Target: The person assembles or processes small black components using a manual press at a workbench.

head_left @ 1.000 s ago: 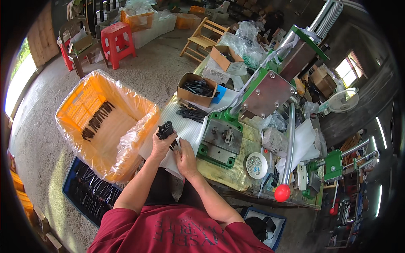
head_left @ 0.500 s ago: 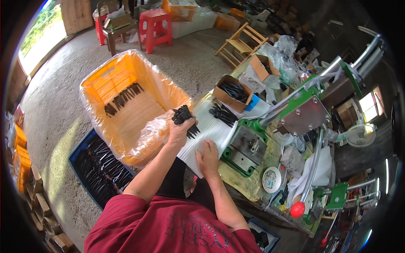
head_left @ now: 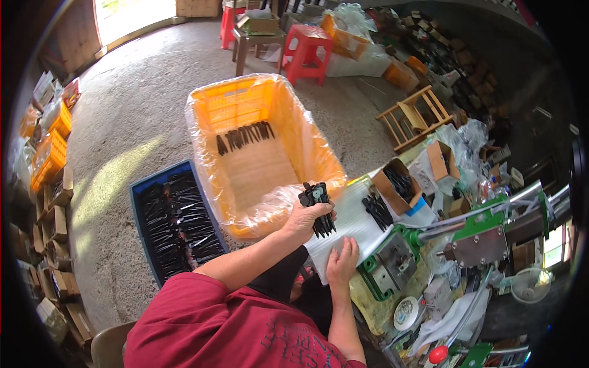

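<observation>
My left hand (head_left: 302, 219) is closed around a bundle of slender black pieces with pointed ends (head_left: 316, 194), held up at the near right corner of an orange crate (head_left: 316, 153) lined with clear plastic. A row of similar dark pieces (head_left: 245, 136) lies on the brown sheet at the bottom of that crate. On the workbench, my right hand (head_left: 342, 264) rests with fingers stretched out on a white ribbed foam sheet (head_left: 351, 211). More black pieces (head_left: 377, 210) lie on the sheet's far right part, beside a cardboard box (head_left: 388, 184) of them.
Right of my right hand stands a green hand press (head_left: 392, 264) with a red-knobbed lever (head_left: 438, 354). A white dish (head_left: 405, 313) of small parts sits near it. A blue tray (head_left: 140, 227) full of black pieces is on the floor left of the crate. Farther off are a red stool (head_left: 308, 52) and a wooden rack (head_left: 417, 116).
My view has swung left, so the scene sits farther right. My left hand has turned the bundle more upright. My right hand stays on the foam sheet.
</observation>
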A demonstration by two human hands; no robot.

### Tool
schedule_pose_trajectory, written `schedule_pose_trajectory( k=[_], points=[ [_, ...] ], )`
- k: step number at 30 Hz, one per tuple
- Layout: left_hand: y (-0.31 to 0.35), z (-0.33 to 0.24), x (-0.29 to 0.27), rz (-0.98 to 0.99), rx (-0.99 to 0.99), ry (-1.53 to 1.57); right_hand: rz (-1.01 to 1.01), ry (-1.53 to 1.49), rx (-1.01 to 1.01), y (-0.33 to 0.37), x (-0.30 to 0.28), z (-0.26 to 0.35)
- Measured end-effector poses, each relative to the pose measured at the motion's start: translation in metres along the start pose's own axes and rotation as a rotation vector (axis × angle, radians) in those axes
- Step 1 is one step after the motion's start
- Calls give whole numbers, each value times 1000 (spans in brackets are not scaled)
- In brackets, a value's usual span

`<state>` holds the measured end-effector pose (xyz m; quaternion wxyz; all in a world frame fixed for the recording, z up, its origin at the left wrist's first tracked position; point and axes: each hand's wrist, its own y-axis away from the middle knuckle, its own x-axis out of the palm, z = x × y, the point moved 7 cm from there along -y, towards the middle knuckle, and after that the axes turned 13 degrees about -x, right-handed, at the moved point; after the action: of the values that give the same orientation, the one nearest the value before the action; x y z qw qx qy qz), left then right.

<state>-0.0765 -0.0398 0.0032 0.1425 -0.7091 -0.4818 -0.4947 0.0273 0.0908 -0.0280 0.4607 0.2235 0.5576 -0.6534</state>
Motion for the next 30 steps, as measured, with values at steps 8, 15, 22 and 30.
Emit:
schedule_pose_trajectory(
  k=[8,15,22,30],
  points=[
    [34,-117,-38,-47,268,-190,18,38,-20,-3,5,-2],
    [102,-227,-138,-338,531,-299,27,82,-27,-3,-1,-2],
    [191,-245,-241,-644,624,-358,58,49,0,4,7,-3],
    [191,-191,-302,-778,488,-311,46,74,-35,0,8,-4]
  ],
)
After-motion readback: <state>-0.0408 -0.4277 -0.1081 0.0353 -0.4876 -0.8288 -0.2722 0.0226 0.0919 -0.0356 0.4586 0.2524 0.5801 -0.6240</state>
